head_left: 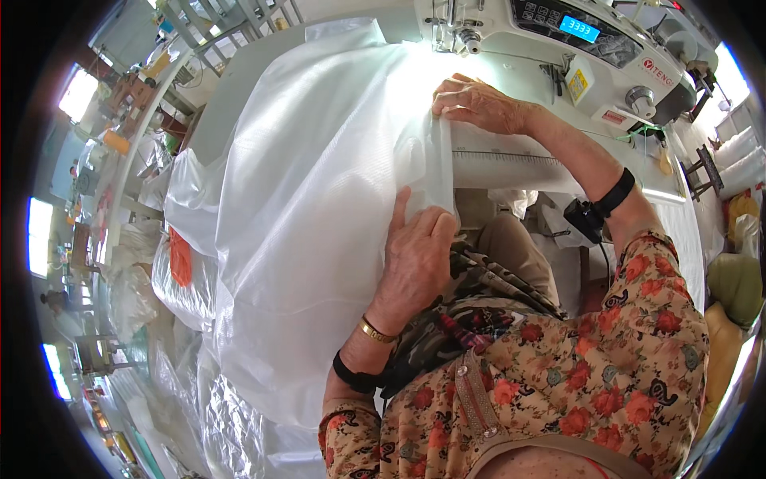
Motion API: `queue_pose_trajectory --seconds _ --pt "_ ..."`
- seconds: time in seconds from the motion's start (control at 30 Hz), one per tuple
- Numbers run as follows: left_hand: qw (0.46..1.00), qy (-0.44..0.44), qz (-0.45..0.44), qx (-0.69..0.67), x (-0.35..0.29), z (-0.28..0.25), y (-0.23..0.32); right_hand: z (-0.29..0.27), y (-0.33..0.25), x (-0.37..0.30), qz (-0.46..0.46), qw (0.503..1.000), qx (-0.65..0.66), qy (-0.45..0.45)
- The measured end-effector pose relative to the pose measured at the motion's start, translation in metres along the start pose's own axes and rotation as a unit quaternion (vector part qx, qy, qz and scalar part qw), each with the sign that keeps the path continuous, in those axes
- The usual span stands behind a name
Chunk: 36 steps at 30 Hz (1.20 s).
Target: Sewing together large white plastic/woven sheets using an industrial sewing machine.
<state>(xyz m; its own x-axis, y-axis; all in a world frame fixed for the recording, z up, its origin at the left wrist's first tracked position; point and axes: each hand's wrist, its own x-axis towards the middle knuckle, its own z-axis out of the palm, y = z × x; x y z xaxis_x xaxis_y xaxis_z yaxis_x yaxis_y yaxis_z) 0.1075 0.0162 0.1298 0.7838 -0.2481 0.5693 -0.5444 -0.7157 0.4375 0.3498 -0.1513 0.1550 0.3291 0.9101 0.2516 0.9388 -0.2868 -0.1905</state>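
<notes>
A large translucent white sheet point(303, 231), which looks like plastic or coated cloth, spreads over the sewing table and hangs down toward my lap. My right hand point(483, 106) pinches its right edge just below the head of a white sewing machine point(590, 40). Farther down the same edge, my left hand point(417, 259) has its fingers curled on the sheet, with the index finger stretched out along it. The sheet's far end lies under the bright lamp by the needle area point(456, 36), where glare hides the stitching point.
A ruler strip point(507, 156) runs along the table's near edge, right of the sheet. Small dark tools point(552, 78) lie by the machine. At left are clear plastic bundles point(187, 279) with an orange piece point(180, 257). A metal rack point(227, 28) stands behind.
</notes>
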Motion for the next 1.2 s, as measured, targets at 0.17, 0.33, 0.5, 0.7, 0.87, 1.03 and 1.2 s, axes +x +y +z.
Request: queue_pose_trajectory --seconds 0.17,0.33,0.5,0.7,0.87,1.03,1.2 --pt "1.0 -0.013 -0.004 0.007 -0.001 -0.002 -0.002 -0.006 -0.007 0.01 0.037 0.998 -0.013 -0.058" --pt "1.0 -0.01 -0.002 -0.004 0.002 0.0 -0.003 -0.004 -0.013 0.016 0.121 0.987 -0.048 -0.094" --pt "1.0 -0.004 0.013 0.006 0.003 0.006 -0.005 0.032 -0.022 0.0 0.145 0.981 -0.012 0.133" --pt "0.997 0.02 0.067 0.031 0.008 0.02 -0.012 0.032 -0.028 -0.007 0.177 0.975 -0.041 0.127" --pt "0.995 0.029 0.087 0.03 0.015 0.022 -0.017 0.034 -0.026 -0.01 0.189 0.969 -0.086 0.133" --pt "0.988 0.025 0.115 0.095 0.034 0.02 -0.023 0.039 -0.01 -0.005 0.254 0.957 -0.116 0.079" --pt "0.989 0.015 0.091 0.118 0.057 0.019 -0.036 0.034 -0.002 -0.003 0.218 0.963 -0.108 0.115"
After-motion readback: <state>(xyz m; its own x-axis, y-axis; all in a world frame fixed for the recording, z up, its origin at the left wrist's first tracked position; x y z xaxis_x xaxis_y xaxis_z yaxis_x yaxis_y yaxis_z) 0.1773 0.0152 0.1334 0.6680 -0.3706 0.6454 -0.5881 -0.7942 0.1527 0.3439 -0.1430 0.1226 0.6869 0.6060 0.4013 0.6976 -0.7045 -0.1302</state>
